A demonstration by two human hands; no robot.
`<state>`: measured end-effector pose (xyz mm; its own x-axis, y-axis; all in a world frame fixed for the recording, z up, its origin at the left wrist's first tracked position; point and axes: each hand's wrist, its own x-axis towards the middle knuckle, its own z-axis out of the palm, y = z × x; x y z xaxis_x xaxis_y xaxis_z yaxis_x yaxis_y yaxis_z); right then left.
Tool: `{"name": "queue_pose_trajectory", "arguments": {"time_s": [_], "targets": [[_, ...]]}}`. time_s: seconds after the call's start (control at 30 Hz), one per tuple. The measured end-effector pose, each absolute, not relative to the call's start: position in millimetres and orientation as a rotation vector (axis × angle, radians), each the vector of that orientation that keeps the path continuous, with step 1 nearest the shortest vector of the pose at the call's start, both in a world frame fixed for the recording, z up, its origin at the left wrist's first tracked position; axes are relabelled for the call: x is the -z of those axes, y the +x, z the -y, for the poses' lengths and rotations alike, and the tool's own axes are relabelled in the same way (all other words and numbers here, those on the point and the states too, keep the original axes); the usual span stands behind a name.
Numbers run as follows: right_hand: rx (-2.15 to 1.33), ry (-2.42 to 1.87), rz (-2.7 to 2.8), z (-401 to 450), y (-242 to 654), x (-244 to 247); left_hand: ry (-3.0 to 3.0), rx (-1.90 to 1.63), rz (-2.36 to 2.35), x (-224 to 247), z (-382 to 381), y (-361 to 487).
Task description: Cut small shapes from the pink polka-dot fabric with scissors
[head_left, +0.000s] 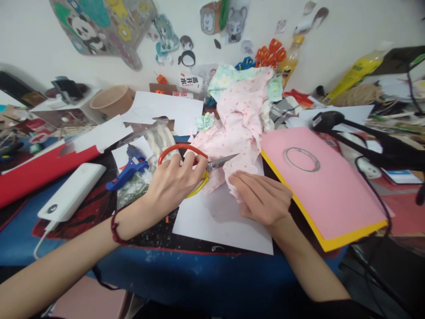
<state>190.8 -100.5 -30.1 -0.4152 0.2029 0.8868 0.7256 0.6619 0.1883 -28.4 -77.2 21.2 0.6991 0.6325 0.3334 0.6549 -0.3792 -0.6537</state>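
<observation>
Gripping the scissors against the pink cloth with your left hand, you pinch that cloth's near edge in your right hand, your 2 hands apart, the edge above white paper and the rest heaped toward the wall.

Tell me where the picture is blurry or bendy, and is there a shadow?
Head view: a soft shadow lies on the white paper below the pink cloth; head view: things by the outer edges look smeary, the yellow bottle on the right seems stretched, while the scissors look clearer.
</observation>
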Motion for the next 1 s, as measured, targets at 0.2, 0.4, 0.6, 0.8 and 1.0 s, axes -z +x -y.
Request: {"name": "queue_pose_trajectory", "arguments": {"time_s": [0.2,0.4,0.6,0.8,1.0], "targets": [[0.71,-0.725,1.926,100.2,191.3,30.2,-2.145,0.024,1.068,-22.3,78.2,-31.7],[0.672,-0.725,1.924,102.7,190.4,27.7,-2.101,0.135,1.107,-18.7,75.8,-29.2],[0.67,-0.737,1.942,104.2,190.9,25.9,-2.126,0.157,1.013,-16.7,76.0,-23.1],[0.671,-0.726,1.926,104.1,190.8,25.8,-2.187,0.126,1.051,-16.3,79.2,-26.8],[0.678,-0.721,1.933,104.3,190.3,25.1,-2.147,0.191,1.111,-14.6,77.0,-26.0]]}}
